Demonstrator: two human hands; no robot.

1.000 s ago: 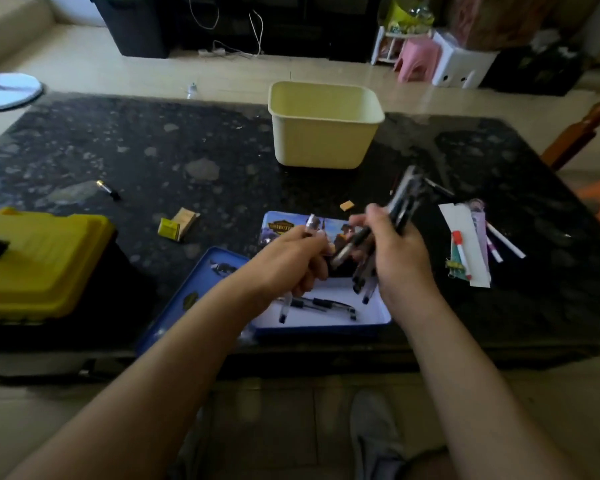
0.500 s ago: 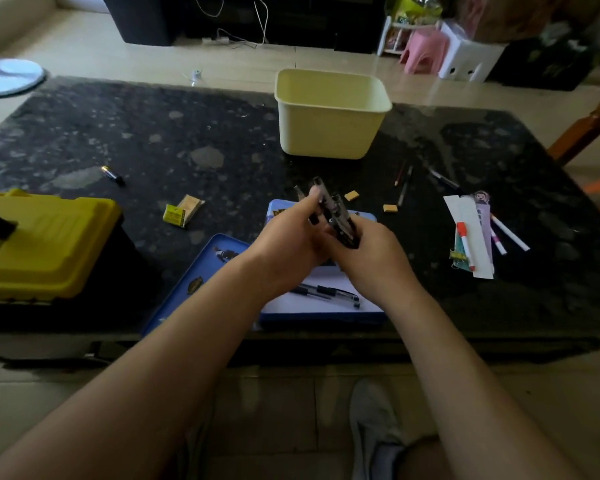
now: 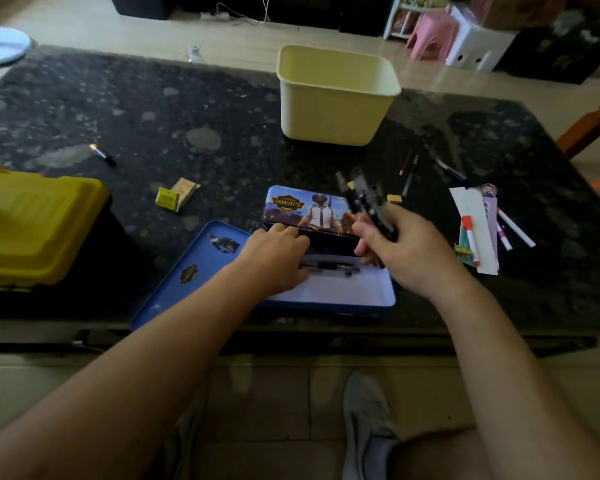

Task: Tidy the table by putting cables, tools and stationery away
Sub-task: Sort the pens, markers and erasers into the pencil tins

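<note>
An open blue tin pencil case (image 3: pixel 347 292) lies at the near edge of the black stone table (image 3: pixel 153 109), with its printed part (image 3: pixel 305 207) raised behind and a flat blue lid (image 3: pixel 194 271) to the left. Dark pens (image 3: pixel 329 266) lie inside it. My left hand (image 3: pixel 274 258) rests palm down in the case with its fingertips on those pens; whether it grips one is hidden. My right hand (image 3: pixel 406 251) hovers over the case's right end and clutches a blurred bundle of dark pens (image 3: pixel 366 199) pointing up and away.
A pale yellow tub (image 3: pixel 333 98) stands behind the case. At the left edge sits a yellow toolbox (image 3: pixel 32 220). Loose on the table are a small battery-like item (image 3: pixel 101 154), a yellow packet (image 3: pixel 175 195), thin pens (image 3: pixel 409 171), and paper strips with markers (image 3: pixel 475 230) at right.
My hands have parted. The left hand dropped from the bundle down into the case onto the pens; the right hand moved right, keeping the bundle.
</note>
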